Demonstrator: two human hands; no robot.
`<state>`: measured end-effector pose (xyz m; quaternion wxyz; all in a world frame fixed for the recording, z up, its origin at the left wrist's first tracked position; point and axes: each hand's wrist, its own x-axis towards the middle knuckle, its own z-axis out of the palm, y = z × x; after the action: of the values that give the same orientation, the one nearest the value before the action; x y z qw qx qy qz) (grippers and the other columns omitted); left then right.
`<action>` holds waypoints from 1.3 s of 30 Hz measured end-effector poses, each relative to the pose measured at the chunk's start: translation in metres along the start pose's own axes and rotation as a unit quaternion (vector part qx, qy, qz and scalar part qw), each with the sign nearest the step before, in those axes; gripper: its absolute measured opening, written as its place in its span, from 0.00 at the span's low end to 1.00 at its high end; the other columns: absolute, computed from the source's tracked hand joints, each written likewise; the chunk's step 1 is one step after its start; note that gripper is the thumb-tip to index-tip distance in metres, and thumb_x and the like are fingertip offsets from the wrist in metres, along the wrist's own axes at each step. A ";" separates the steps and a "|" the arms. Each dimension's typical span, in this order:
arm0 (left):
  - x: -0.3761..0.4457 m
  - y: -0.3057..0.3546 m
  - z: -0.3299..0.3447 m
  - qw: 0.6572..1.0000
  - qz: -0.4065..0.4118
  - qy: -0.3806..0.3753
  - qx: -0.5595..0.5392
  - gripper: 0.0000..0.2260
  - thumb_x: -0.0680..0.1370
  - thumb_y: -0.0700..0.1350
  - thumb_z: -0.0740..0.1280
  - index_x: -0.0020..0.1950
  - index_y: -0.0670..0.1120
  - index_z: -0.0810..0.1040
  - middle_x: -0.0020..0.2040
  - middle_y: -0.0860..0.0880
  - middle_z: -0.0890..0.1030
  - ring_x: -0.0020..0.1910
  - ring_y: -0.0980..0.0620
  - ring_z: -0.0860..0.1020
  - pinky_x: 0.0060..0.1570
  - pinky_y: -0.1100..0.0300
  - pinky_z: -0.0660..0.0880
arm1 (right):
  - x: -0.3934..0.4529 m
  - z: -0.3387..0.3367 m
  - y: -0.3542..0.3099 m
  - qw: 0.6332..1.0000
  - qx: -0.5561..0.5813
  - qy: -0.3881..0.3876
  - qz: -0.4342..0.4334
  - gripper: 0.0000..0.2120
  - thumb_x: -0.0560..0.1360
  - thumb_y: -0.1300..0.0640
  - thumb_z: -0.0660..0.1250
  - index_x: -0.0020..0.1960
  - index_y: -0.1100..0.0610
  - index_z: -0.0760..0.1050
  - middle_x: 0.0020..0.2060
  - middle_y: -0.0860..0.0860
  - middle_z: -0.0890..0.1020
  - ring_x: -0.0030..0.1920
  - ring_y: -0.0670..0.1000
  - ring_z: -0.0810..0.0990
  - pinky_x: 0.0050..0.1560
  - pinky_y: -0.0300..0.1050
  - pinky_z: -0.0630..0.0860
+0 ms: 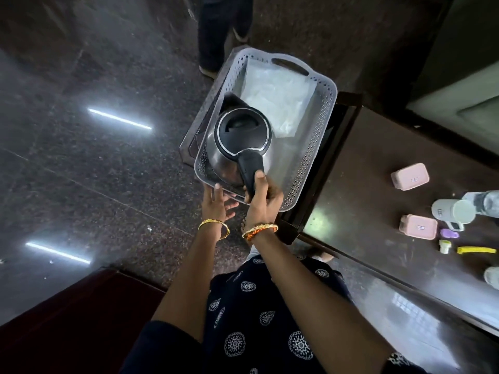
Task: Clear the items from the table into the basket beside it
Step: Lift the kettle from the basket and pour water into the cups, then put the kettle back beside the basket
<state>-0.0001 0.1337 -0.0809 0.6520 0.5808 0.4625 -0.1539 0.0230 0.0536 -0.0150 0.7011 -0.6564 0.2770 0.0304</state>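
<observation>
A steel kettle (pixel 237 141) with a black lid and handle sits inside the near left corner of the grey perforated basket (pixel 316 136). My right hand (pixel 263 198) is shut on the kettle's black handle. My left hand (pixel 216 202) is open, fingers spread, touching the basket's near rim. A clear plastic bag (pixel 278 98) lies in the basket's far half. On the dark table (pixel 364 184) to the right remain two pink lidded boxes (pixel 410 176) (pixel 418 226), a white mug (pixel 452 211), a clear bottle (pixel 483 202), a small purple item (pixel 449 234), a small yellow-capped item (pixel 444 246) and a yellow strip (pixel 476 250).
The basket rests on a low dark stand (pixel 189 147) left of the table. Another person's legs (pixel 224 31) stand on the polished stone floor beyond the basket. A dark red surface (pixel 67 319) lies at the lower left. A pale object (pixel 491 278) sits at the table's right edge.
</observation>
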 end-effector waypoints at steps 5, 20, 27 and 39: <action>-0.001 -0.001 0.001 1.000 -0.011 0.003 -0.007 0.19 0.81 0.56 0.49 0.72 0.57 0.58 0.48 0.48 0.79 0.39 0.51 0.81 0.35 0.59 0.74 | 0.005 -0.005 0.006 0.998 -0.054 -0.024 -0.012 0.18 0.69 0.30 0.61 0.32 0.42 0.75 0.23 0.39 0.77 0.26 0.41 0.74 0.29 0.41 0.71; -0.091 0.145 0.044 0.858 0.414 0.305 0.004 0.10 0.78 0.41 0.58 0.53 0.37 0.75 0.40 0.48 0.78 0.35 0.54 0.76 0.35 0.72 0.69 | 0.076 -0.076 -0.072 0.982 -0.161 0.055 0.086 0.12 0.73 0.55 0.63 0.30 0.52 0.76 0.32 0.53 0.82 0.35 0.53 0.80 0.44 0.52 0.78; -0.039 0.262 0.115 0.820 0.276 0.042 0.500 0.15 0.76 0.46 0.59 0.55 0.39 0.78 0.55 0.39 0.81 0.55 0.38 0.78 0.52 0.51 0.75 | 0.171 -0.064 -0.131 0.984 -0.126 -0.020 0.126 0.13 0.73 0.61 0.63 0.29 0.57 0.74 0.23 0.50 0.76 0.23 0.46 0.73 0.30 0.40 0.73; 0.124 0.237 0.169 0.740 0.013 -0.117 0.662 0.24 0.79 0.50 0.59 0.72 0.40 0.62 0.75 0.39 0.60 0.72 0.39 0.60 0.72 0.48 0.57 | 0.248 -0.011 -0.066 0.968 -0.092 -0.055 0.229 0.18 0.71 0.63 0.69 0.60 0.63 0.73 0.51 0.59 0.81 0.49 0.59 0.81 0.49 0.53 0.80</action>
<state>0.3113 0.0897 -0.0500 0.1544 0.8496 0.1562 -0.4795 0.2553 -0.0457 -0.0614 0.6261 -0.6347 0.3766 0.2516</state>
